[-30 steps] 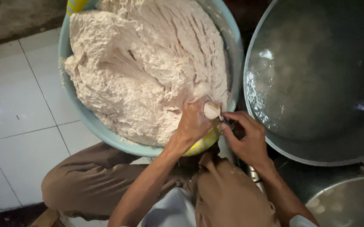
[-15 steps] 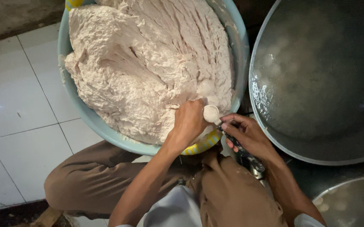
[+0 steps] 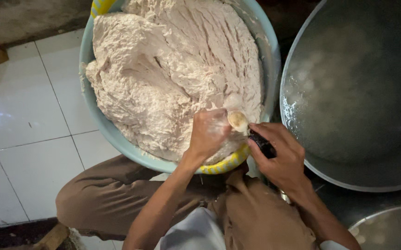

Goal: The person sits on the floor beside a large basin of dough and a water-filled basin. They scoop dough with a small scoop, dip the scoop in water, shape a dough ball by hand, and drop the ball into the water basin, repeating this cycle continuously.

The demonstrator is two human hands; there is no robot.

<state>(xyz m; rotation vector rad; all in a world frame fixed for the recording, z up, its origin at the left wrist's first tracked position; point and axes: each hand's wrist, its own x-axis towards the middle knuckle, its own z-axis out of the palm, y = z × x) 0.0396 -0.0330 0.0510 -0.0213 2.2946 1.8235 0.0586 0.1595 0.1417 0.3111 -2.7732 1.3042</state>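
Dim, soft light; glare on the white floor tiles (image 3: 6,115), right side murky.

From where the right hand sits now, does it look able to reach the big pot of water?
Probably yes. The right hand, holding a dark-handled spoon, sits right beside the pot rim, with nothing between them.

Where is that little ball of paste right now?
In the head view the small paste ball sits at the top of the left hand, just over the near right edge of the big dough basin, with the right hand beside it.
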